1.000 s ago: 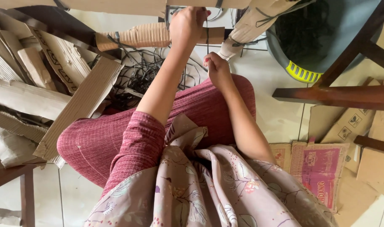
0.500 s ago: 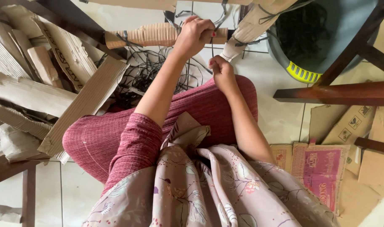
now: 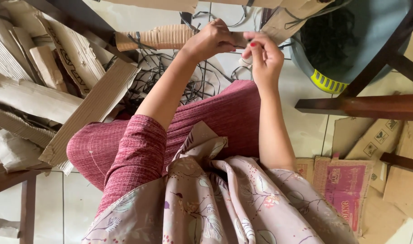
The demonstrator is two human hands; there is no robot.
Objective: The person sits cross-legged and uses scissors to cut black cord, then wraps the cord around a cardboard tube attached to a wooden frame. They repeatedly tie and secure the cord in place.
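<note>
Both hands [image 3: 212, 41] [image 3: 265, 56] raised, fingers pinched

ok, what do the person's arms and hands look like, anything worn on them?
Both hands are bare, with no gloves, rings or watch to be seen. The left hand comes out of a dark pink ribbed sleeve that ends near the elbow. The right hand has red nail polish; its forearm is bare down to a floral cloth.

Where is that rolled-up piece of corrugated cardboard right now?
The cardboard roll lies near the top of the head view, its end held in the left hand, above tangled black cords.
</note>
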